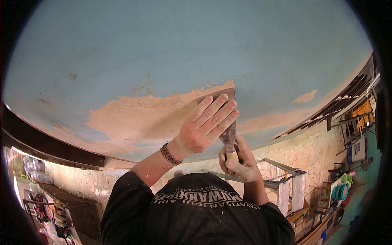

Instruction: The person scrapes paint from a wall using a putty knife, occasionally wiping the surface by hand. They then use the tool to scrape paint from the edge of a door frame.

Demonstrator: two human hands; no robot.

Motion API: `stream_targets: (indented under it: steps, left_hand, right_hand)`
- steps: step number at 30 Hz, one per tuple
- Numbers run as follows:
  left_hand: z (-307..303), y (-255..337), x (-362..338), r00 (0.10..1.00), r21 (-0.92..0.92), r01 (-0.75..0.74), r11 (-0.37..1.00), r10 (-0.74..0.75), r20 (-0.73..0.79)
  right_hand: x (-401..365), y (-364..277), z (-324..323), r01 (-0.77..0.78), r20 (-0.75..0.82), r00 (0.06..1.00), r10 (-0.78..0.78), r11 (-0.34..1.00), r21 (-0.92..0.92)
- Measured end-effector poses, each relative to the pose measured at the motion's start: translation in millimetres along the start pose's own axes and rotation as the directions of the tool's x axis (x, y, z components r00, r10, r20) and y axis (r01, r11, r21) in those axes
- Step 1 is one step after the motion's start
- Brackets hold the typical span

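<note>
My left hand [204, 126], a braided bracelet on its wrist, lies flat with the fingers stretched out and pressed on the metal blade of a scraper [229, 136]. Below it, my right hand [241, 165] is closed around the scraper's wooden handle. The blade's edge rests against a blue painted surface [183, 49] overhead, at the rim of a large bare tan patch [139, 116] where the paint is gone. My black shirt with printed lettering [196, 216] fills the bottom of the head view.
A smaller bare patch [305, 96] shows to the right. A dark beam [45, 147] borders the surface at the left. Below are a tiled wall [298, 151], a metal frame stand [286, 179], shelves with goods at lower left [45, 204], and furniture and a teal basket [339, 191] at the right.
</note>
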State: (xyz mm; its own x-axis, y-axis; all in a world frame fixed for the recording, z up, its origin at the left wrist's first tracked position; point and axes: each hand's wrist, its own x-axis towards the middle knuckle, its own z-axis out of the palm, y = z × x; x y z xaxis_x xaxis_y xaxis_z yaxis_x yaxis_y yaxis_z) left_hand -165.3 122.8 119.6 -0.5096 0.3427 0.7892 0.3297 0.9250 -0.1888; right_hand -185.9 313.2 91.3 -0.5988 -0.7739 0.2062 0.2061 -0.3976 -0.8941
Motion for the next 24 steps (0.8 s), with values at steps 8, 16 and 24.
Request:
stream_targets:
  steps: [8,16,24]
  left_hand:
    - [-10,-2,12,0.998,-0.070,0.041,0.997,-0.044,-0.051]
    - [-11,-1,11,0.999,-0.119,0.048,0.992,-0.051,-0.019]
    - [-14,-1,12,0.996,-0.150,0.081,0.985,-0.085,-0.023]
  right_hand:
    - [-4,7,10,-0.100,-0.027,0.994,0.110,0.964,0.247]
    - [-4,8,11,-0.113,0.023,0.993,0.112,0.947,0.302]
    - [-1,13,3,-0.063,0.001,0.998,0.065,0.969,0.240]
